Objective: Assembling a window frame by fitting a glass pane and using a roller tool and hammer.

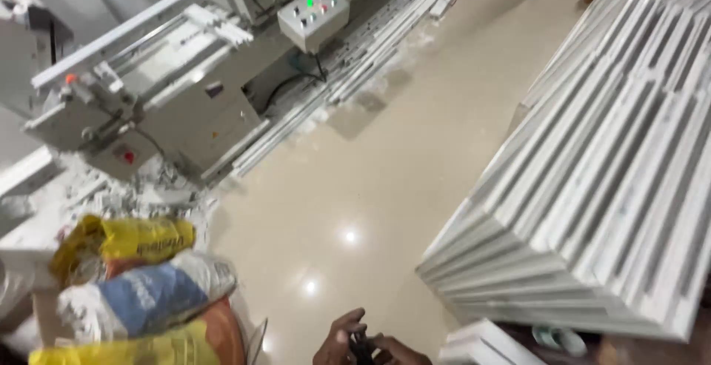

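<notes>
Black small object (361,346) is sitting pinched between our left hand (339,339) and right hand (400,352), fingers curled closed. Stacked white frames (592,187) are crowding us; a careless swing risks knocking them.

Small dark object (361,347), blurred, kind unclear; at six o'clock of view, bottom edge, upright between both hands, above glossy floor.

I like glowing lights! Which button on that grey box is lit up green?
On the grey control box on the cutting machine, the glowing green light sits near the top edge. The other buttons beside it look dark or reddish, not glowing green.
</notes>
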